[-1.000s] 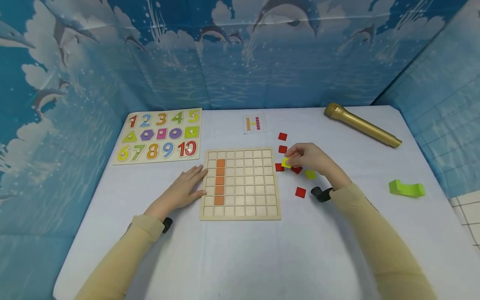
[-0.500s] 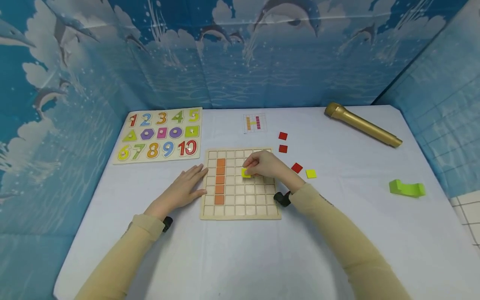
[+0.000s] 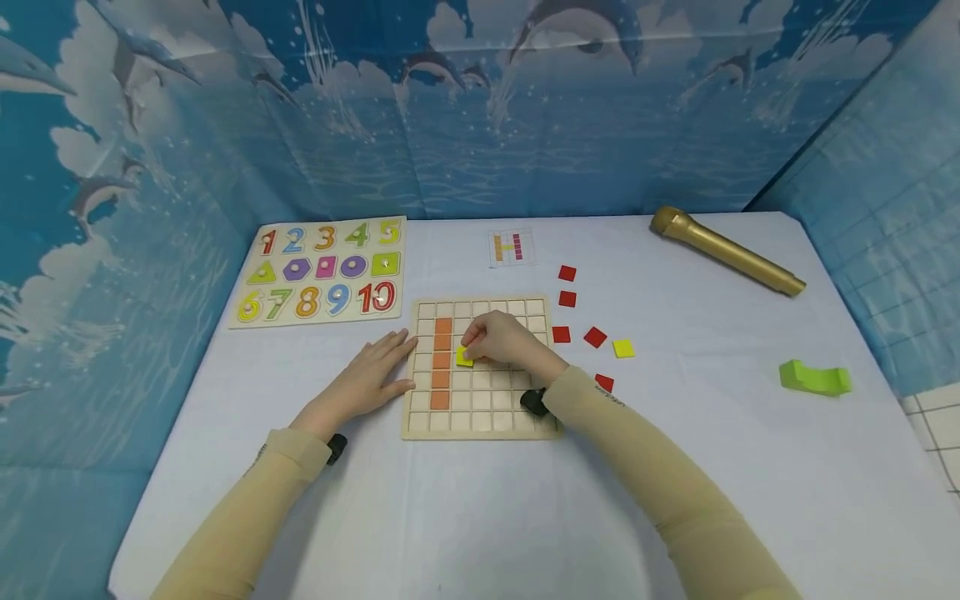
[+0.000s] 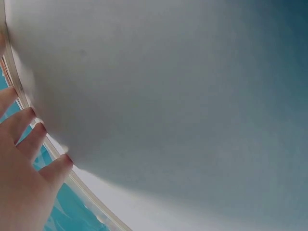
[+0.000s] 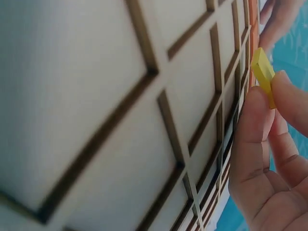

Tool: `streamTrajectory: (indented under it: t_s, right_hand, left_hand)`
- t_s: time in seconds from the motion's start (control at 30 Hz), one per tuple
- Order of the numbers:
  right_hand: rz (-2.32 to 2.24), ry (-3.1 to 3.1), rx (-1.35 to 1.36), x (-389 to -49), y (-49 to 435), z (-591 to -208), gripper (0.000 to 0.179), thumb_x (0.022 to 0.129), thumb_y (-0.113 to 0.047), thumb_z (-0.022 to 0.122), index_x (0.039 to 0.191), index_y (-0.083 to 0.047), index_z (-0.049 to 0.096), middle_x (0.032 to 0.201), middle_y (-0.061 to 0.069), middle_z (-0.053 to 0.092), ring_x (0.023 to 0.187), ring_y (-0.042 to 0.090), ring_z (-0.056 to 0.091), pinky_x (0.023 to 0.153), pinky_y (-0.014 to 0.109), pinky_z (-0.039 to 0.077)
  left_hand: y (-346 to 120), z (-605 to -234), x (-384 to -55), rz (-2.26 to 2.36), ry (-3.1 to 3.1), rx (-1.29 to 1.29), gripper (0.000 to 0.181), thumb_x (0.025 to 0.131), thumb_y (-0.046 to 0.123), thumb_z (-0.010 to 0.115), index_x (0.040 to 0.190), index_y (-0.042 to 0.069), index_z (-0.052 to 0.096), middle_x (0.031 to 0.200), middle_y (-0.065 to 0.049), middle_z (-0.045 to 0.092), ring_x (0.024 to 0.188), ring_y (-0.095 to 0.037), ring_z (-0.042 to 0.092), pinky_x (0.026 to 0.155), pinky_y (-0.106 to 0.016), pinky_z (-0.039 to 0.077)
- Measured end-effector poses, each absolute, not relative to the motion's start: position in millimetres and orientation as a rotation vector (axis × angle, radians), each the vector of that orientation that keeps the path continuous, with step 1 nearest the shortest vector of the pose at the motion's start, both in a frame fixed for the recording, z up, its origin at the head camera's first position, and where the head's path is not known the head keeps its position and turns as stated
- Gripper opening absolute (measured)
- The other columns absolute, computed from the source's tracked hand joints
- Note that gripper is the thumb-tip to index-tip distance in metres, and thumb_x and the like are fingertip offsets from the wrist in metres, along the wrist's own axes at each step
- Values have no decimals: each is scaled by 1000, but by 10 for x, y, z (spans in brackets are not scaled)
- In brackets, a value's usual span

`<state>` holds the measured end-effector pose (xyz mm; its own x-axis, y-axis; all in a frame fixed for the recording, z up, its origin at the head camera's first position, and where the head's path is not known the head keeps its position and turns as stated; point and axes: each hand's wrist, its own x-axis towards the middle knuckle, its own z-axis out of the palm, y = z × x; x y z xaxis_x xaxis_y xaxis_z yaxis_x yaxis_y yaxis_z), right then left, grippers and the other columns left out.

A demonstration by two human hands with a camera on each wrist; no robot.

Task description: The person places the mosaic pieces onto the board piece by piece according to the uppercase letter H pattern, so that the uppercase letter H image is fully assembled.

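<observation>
Clearly, the right hand point(image 3: 501, 340) had hold of a yellow tile point(image 3: 465, 357), pinched between thumb and fingertips and tilted, as its wrist view showed. Whether that tile touched the board point(image 3: 480, 435) could not be told; it was over the third column from the left, just beside the orange tiles point(image 3: 441, 380). With the board as a dial, twelve at its far edge, the hand reached in from four o'clock. The left hand point(image 3: 362, 379) lay at nine o'clock, fingers extended and spread, fingertips against the board's side edge.

Five orange tiles filled a run of the second column, one below another. Past the board's rim, five red tiles point(image 3: 567, 298) were scattered between half past one and just after three, the nearest one close to the rim and the last partly covered by the right sleeve point(image 3: 637, 450). A second yellow tile point(image 3: 623, 349) lay near three, beside a red one.

Just after twelve was a small card point(image 3: 512, 248) printed with orange, yellow and red squares. The number puzzle point(image 3: 318, 272) sat at ten, a gold microphone point(image 3: 727, 252) at two, well apart, and a green block point(image 3: 814, 379) at three, farther out. Beyond the table point(image 3: 480, 517) hung a blue curtain point(image 3: 465, 158) with dolphins.
</observation>
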<state>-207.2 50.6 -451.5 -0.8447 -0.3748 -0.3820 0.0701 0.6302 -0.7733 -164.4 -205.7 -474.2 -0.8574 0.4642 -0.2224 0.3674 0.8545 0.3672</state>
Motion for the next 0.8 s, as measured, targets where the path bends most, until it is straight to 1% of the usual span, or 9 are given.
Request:
streamTrajectory:
  t_s: [0.17, 0.33, 0.6, 0.8]
  right_hand:
    - [-1086, 2385, -276, -2070, 452, -4541, 8, 86, -10, 75, 92, -8, 69, 80, 3, 65, 71, 14, 55, 67, 22, 45]
    - [-1028, 2440, -313, -2058, 415, -4551, 7, 86, -9, 75, 90, -8, 70, 81, 3, 66, 72, 14, 55, 68, 23, 45]
    - [-973, 2501, -383, -2060, 396, -4581, 4, 85, -9, 75, 87, -8, 71, 90, 5, 68, 78, 16, 54, 71, 25, 45]
    - [-942, 2520, -407, -2046, 351, -4565, 4, 85, -7, 73, 84, -8, 69, 87, 5, 67, 76, 16, 53, 68, 25, 45]
  left_hand:
    - [-2050, -4739, -1637, 450, 2732, 630, 73, 97, 36, 62, 156, 11, 27, 164, -15, 21, 152, -36, 18, 123, -57, 14]
    - [-2037, -4739, -1633, 456, 2728, 639, 74, 96, 36, 63, 156, 11, 27, 164, -15, 22, 151, -36, 18, 123, -57, 15]
    - [-2033, -4735, -1636, 456, 2727, 638, 74, 97, 36, 62, 156, 11, 27, 164, -15, 22, 151, -36, 18, 123, -57, 14]
    - [-2052, -4744, -1642, 458, 2726, 632, 74, 97, 36, 62, 157, 11, 27, 164, -14, 21, 152, -36, 17, 124, -56, 14]
